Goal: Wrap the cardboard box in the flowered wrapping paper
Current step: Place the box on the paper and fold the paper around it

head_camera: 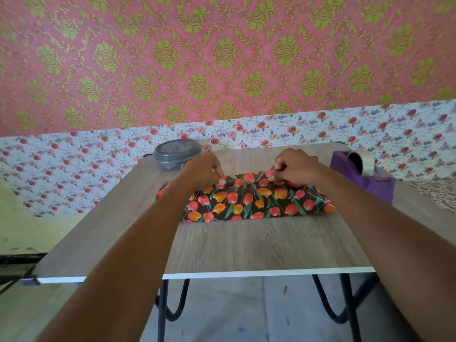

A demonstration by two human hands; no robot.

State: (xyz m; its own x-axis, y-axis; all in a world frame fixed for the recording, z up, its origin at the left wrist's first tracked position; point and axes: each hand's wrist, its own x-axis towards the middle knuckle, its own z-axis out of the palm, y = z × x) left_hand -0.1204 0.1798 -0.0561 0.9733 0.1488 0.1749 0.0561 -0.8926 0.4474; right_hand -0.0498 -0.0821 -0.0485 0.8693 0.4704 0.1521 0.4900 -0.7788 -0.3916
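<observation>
Both hands, left grip (203,170) and right grip (293,166), pinch the dark tulip-printed wrapping paper (251,199) on the grey wood-grain desk (246,245).

The left forearm (138,243) and the right forearm (370,218) are bare along their whole visible length, from the view's lower edge to the wrists; the left hand (202,170) and the right hand (297,166) are bare too; knuckles show, slightly blurred.

On table (246,245): wrapping paper (246,201) centre; tub (176,154) behind left; tape dispenser (360,169) behind right.
</observation>
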